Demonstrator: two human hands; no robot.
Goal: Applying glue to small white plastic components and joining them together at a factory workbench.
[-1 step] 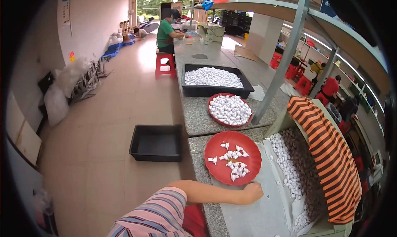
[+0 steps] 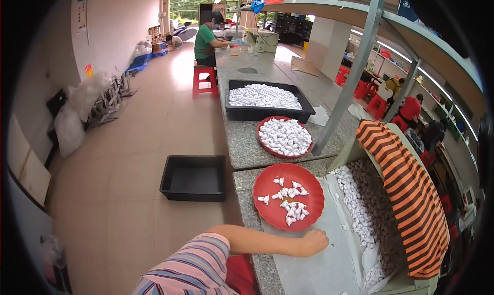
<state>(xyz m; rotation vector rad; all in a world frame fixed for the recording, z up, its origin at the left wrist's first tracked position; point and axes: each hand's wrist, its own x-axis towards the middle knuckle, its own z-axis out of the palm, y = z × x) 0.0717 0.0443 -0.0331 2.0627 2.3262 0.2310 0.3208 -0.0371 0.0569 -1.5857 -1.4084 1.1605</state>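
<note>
My left hand (image 2: 313, 243) rests just below the near edge of a red scalloped plate (image 2: 265, 212), over a pale sheet (image 2: 314, 272) on the counter. Its fingers are curled closed, and whatever they hold, if anything, is hidden. Several small white pieces (image 2: 296, 211), shaped like little animal figures, lie loosely on the plate. To the right, a box under an orange-and-black striped cloth (image 2: 404, 197) holds a heap of similar white pieces (image 2: 355, 205). My right hand is out of the picture.
Behind the plate stand a red bowl (image 2: 261, 144) and a black tray (image 2: 242, 113), both heaped with white pieces. A metal post (image 2: 350, 79) rises beside them. An empty black bin (image 2: 193, 177) sits left of the counter. Farther off, a person in green (image 2: 205, 42) works.
My left hand has shifted very slightly toward me and stays closed. The whole view has moved a touch; the pieces on the plate keep their places.
</note>
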